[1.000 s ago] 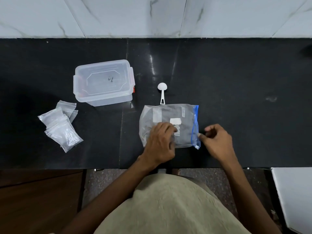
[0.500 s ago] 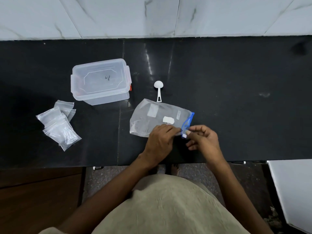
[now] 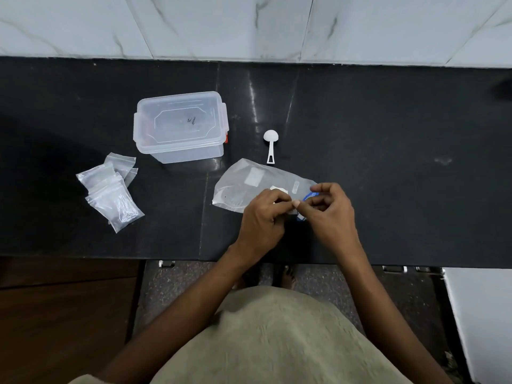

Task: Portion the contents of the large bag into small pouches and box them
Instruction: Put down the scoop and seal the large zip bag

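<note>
The large clear bag (image 3: 243,187) with a blue zip edge lies slanted on the black counter (image 3: 388,162), its zip end raised toward me. My left hand (image 3: 261,217) pinches one side of that zip end. My right hand (image 3: 329,212) pinches the other side, with the blue strip showing between its fingers. Several small clear pouches (image 3: 110,192) lie in a heap at the left. A clear plastic box (image 3: 180,126) with its lid on stands behind them. A white scoop (image 3: 270,144) lies just beyond the bag.
A marble wall (image 3: 249,26) runs along the back of the counter. The counter's front edge is close below my hands. A white surface (image 3: 482,314) sits low at the right.
The bag went from lying flat to being turned and lifted at its zip end. Both hands came together at the blue zip and now pinch it.
</note>
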Tool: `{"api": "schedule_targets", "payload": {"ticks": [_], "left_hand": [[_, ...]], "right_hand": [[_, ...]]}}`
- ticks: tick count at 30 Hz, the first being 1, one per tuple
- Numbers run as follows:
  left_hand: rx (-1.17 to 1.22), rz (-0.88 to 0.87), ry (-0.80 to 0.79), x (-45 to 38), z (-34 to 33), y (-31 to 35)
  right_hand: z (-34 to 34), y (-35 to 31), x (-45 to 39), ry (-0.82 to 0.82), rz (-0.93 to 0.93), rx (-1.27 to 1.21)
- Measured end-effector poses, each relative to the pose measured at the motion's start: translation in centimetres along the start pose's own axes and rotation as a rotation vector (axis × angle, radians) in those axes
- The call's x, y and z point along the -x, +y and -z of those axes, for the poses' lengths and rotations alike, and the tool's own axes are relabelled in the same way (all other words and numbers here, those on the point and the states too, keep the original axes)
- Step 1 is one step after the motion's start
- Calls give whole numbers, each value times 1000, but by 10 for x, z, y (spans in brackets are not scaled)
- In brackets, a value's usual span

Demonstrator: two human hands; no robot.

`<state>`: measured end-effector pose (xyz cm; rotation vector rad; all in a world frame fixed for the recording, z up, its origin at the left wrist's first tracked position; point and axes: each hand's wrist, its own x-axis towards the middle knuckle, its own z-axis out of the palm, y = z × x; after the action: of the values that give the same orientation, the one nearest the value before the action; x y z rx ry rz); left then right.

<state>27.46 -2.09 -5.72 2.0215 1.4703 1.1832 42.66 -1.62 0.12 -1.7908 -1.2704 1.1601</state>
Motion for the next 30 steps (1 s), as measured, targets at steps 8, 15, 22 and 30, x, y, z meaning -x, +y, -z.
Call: {"api": "schedule_targets", "payload": {"ticks": [8,15,22,30], "left_hand": [[-13,174,27,4,7,4],[136,356,72,-3,18,-1],[79,306,97,-6,16,4],[141,292,73,-9,13,2]], "right_hand": [[0,4,-2,-19,-162,-323],[27,5,-4,-164,-9,-392],[19,7,-2,-89,74,-280],[1,11,-3,10,287,91]]}}
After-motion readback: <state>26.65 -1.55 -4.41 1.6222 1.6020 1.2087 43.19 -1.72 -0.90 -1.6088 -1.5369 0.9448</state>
